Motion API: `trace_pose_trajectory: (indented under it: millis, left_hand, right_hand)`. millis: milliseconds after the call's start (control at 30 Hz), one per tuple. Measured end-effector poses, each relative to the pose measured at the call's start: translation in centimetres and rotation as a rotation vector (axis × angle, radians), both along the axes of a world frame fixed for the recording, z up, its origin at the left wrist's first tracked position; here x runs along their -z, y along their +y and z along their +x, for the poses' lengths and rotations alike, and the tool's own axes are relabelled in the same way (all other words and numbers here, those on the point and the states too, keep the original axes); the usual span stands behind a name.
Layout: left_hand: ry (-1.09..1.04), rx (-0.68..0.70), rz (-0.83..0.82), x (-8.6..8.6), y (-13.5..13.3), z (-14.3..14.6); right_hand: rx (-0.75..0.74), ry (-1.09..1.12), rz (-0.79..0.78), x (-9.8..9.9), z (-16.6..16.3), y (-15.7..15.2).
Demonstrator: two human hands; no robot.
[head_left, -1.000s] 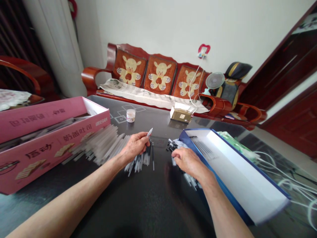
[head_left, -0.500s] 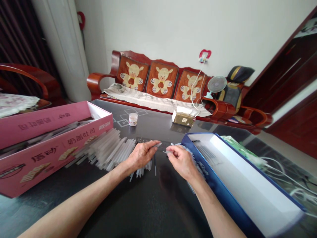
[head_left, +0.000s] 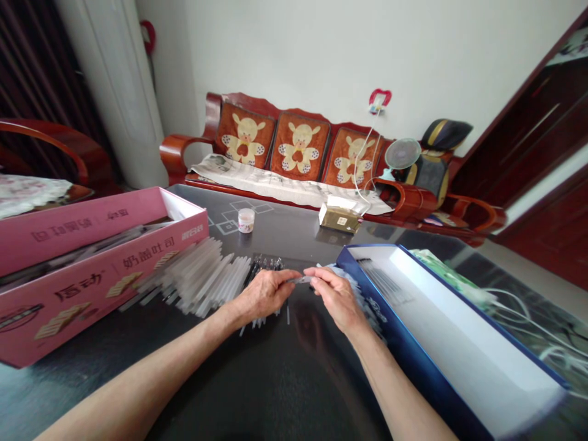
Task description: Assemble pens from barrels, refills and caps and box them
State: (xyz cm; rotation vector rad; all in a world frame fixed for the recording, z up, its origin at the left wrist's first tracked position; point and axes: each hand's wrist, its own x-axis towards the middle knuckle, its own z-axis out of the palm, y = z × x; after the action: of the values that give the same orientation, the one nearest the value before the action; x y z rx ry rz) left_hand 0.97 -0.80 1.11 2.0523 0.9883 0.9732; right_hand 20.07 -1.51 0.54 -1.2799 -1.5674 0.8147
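Note:
Over the dark table my left hand (head_left: 266, 293) and my right hand (head_left: 334, 295) meet almost fingertip to fingertip. A small clear piece (head_left: 303, 280) is pinched between them, its ends hidden by the fingers; its exact kind I cannot make out. Beside my left hand lies a pile of frosted, translucent tubes (head_left: 202, 275). Several thin sticks with dark, shiny ends (head_left: 267, 263) stick out behind that hand and partly under it. To the right of my right hand, small pale bluish pieces (head_left: 356, 285) are heaped against the blue box (head_left: 441, 343), partly covered by the hand.
A long pink box (head_left: 105, 269) with translucent pieces inside stands at the left. Thin dark-tipped sticks (head_left: 383, 283) lie in the blue box's far end. Farther back are a small white jar (head_left: 246, 222) and a tissue box (head_left: 340, 218). White cables (head_left: 528, 312) trail at the right.
My hands have come together; half a second ago they were apart, each with something small at its fingertips. My left hand has shifted slightly down, uncovering more dark-ended sticks behind it.

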Motion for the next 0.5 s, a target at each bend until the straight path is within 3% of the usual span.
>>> trace_pose_trajectory:
  millis: [167,367,500]
  left_hand:
    - [0.087,0.025,0.044,-0.1,-0.1,0.0]
    - [0.125,-0.009,0.134,-0.4,0.0,0.0]
    - [0.231,0.007,0.234,0.0,0.2,-0.1]
  right_hand:
    - [-0.037,0.028,-0.041,0.2,-0.4,-0.2]
    - [-0.019,0.563,-0.208,1.0,-2.0,-0.6]
    - [0.002,0.717,-0.239,1.6,-2.7,-0.7]
